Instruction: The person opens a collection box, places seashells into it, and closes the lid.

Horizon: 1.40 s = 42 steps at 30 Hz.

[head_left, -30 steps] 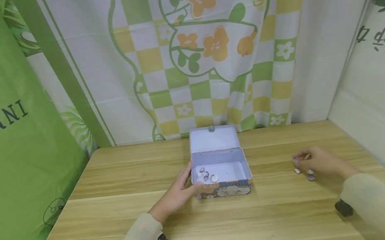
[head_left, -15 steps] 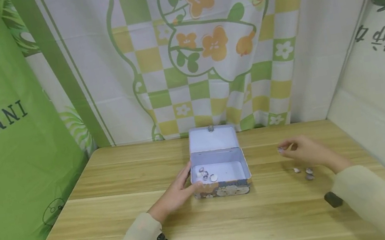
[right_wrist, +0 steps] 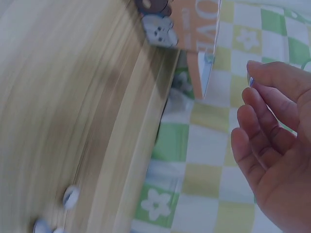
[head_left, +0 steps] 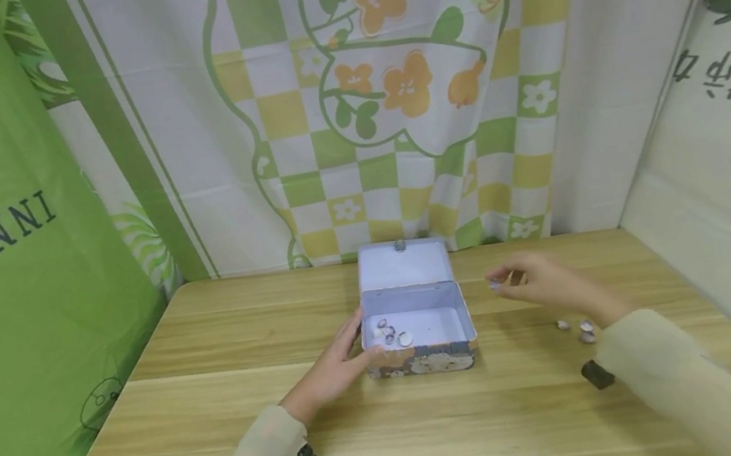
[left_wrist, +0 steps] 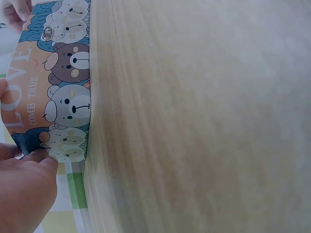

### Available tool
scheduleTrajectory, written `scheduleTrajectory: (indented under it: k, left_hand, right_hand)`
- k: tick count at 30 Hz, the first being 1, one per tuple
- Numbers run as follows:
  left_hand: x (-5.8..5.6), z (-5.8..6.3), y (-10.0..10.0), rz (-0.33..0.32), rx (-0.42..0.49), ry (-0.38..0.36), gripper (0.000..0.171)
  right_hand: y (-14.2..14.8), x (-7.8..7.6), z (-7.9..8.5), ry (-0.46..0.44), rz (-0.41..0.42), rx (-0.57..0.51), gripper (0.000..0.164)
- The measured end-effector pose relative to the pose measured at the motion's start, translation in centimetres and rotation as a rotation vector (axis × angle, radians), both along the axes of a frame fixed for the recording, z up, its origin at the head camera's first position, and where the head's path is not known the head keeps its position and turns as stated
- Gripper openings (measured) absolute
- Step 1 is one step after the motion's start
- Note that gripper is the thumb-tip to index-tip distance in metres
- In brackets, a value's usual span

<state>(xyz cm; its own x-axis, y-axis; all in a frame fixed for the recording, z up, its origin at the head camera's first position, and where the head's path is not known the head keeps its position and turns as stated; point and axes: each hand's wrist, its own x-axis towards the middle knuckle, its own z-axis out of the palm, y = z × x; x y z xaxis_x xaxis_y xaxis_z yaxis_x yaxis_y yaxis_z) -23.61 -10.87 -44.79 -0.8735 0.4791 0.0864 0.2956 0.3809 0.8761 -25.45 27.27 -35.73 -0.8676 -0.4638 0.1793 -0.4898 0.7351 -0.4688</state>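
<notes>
A tin box with a white inside and bears printed outside stands on the table, its hinged lid raised at the back. Several small pale, shell-like pieces lie in its left part. My left hand holds the box at its left side, thumb at the front rim; in the left wrist view its fingers meet the printed wall. Right of the box, above the table, my right hand pinches one small pale piece between thumb and index finger, mostly hidden by them.
Three or so similar pieces lie on the wooden table beneath the right forearm. A checked, flowered curtain hangs behind the table's back edge. Green cloth closes the left, a white one the right.
My right hand has lifted the small piece from beside the others and moved left toward the box. The left hand and the box have stayed in place.
</notes>
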Motion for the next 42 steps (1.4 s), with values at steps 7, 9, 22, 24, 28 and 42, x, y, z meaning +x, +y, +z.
scheduleTrajectory:
  k: [7,9,22,24,28,42]
  left_hand:
    - [0.0,0.0,0.0,0.003,-0.005,-0.008,0.089]
    - [0.0,0.0,0.1,0.005,-0.012,-0.004,0.089]
    - [0.1,0.2,0.1,0.024,-0.014,-0.021,0.09]
    - [0.2,0.3,0.2,0.021,-0.014,-0.018,0.091]
    - [0.2,0.4,0.2,0.008,-0.009,-0.02,0.091]
    - [0.2,0.5,0.0,-0.006,0.0,-0.006,0.087]
  right_hand:
    - [-2.6,-1.0,-0.6,0.043,0.053,-0.036,0.024]
    - [-3.4,-1.3,-0.8,0.048,0.061,-0.051,0.023]
    - [-7.8,-2.8,-1.8,0.037,0.171,-0.1,0.024]
    - [-8.4,-2.8,-2.0,0.031,0.179,-0.099,0.024]
    - [-9.3,-3.0,-2.6,-0.004,0.188,-0.093,0.024]
    - [-12.3,-3.9,-4.1,-0.065,0.219,-0.042,0.023]
